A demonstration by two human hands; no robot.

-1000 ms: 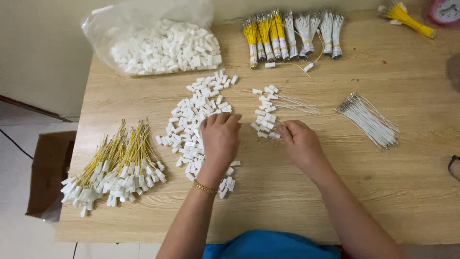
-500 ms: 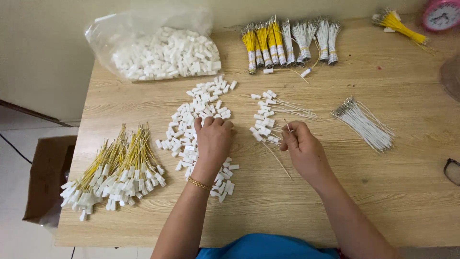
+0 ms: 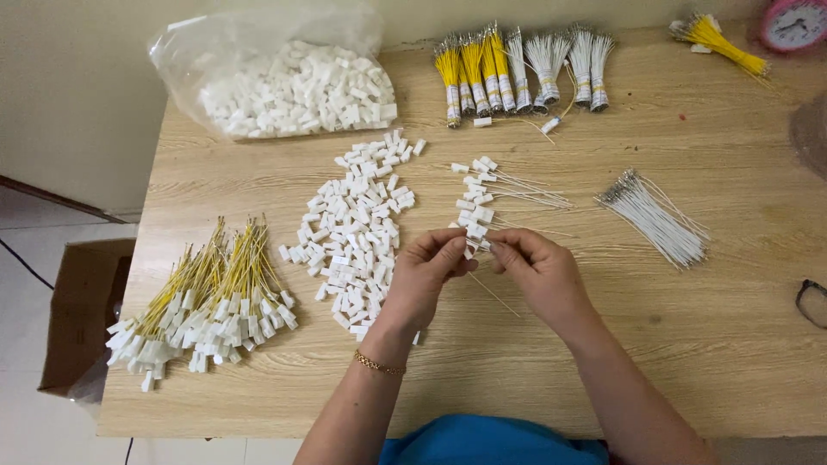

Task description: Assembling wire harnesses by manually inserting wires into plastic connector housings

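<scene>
Both hands meet above the middle of the wooden table [image 3: 689, 344]. My left hand [image 3: 431, 271] pinches a small white plastic connector [image 3: 470, 251] between thumb and fingers. My right hand [image 3: 536, 269] holds a thin white wire [image 3: 495, 295] whose end slants down toward me, its tip at the connector. Left of my hands lies a loose pile of white connectors [image 3: 357, 228]. Just beyond my fingers sits a small group of white wires with connectors fitted [image 3: 487, 194].
A clear bag of white connectors [image 3: 293, 86] lies at the back left. Bundled yellow and white wires [image 3: 517, 69] line the back edge. Loose white wires [image 3: 655, 215] lie at the right, finished yellow wires [image 3: 202, 297] at the left. A cardboard box [image 3: 82, 310] stands on the floor.
My left hand has lifted off the connector pile with one connector. My right hand picked up a wire and both hands came together.
</scene>
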